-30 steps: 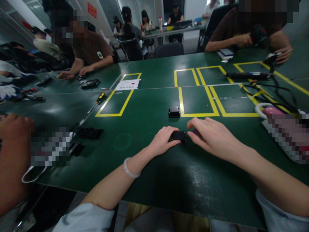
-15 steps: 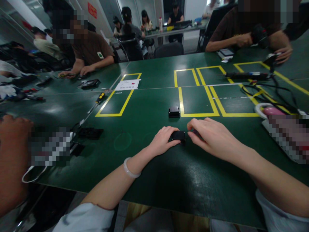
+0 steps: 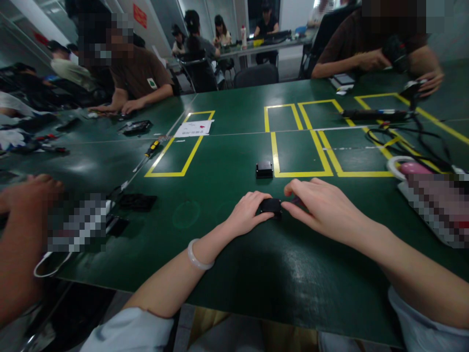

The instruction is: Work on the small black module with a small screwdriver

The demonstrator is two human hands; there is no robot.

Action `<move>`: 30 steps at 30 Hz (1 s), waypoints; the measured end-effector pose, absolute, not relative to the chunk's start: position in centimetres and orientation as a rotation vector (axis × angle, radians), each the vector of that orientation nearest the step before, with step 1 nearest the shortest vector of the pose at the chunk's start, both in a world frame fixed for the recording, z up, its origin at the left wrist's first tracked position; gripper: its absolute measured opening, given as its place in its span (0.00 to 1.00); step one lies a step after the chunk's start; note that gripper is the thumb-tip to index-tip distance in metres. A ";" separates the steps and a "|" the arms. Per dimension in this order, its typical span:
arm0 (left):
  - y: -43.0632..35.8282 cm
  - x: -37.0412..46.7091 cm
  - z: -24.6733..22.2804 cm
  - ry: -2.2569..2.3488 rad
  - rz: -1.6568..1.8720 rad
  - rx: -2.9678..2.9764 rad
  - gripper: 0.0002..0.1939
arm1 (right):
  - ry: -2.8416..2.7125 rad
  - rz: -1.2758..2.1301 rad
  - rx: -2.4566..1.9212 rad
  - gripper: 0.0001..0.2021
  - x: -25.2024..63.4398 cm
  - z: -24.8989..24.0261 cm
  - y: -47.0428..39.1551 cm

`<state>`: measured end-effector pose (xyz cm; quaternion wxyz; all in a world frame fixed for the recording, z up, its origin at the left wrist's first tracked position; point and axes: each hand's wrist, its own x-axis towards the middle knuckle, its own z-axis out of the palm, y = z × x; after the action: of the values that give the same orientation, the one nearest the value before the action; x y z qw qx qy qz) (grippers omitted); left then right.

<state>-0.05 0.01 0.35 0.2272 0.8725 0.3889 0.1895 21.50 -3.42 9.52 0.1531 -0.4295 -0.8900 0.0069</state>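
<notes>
My left hand (image 3: 249, 211) is closed around the left end of a small black box-shaped part (image 3: 271, 207), thumb at the near side and fingers over the far side, low at the tabletop. My right hand (image 3: 315, 203) is at the part's right end with curled fingers, the thumb tip touching or almost touching it. Something dark and reddish shows between the right fingers, too hidden to name. Just beyond, a second black box-shaped part (image 3: 264, 169) with upright side edges rests on the table.
Yellow tape rectangles (image 3: 303, 174) mark the green table (image 3: 227, 264). A yellow-black screwdriver (image 3: 152, 148) and a paper sheet (image 3: 193, 128) lie left of centre. Black cables (image 3: 421, 132) are at right. A neighbour's hand (image 3: 34, 193) is at left; people sit across the table.
My right thumb has shifted slightly left, up to the part's end. My left hand stays in place. The neighbour's hand at the left has moved a little to the right.
</notes>
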 end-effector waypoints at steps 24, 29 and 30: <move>0.0 -0.1 0.2 1.058 0.542 2.407 0.19 | -2.524 0.016 -1.215 0.02 21.5 9.4 -3.3; 0.0 -0.1 0.3 1.062 0.536 2.404 0.18 | -2.542 0.039 -1.231 0.06 21.5 9.4 -3.4; 0.0 -0.1 0.3 1.063 0.537 2.404 0.18 | -2.549 0.031 -1.231 0.08 21.5 9.4 -3.4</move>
<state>-0.08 0.02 0.28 0.2274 0.8725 0.3860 0.1949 21.52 -3.36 9.36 0.1548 -0.4297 -0.8895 0.0109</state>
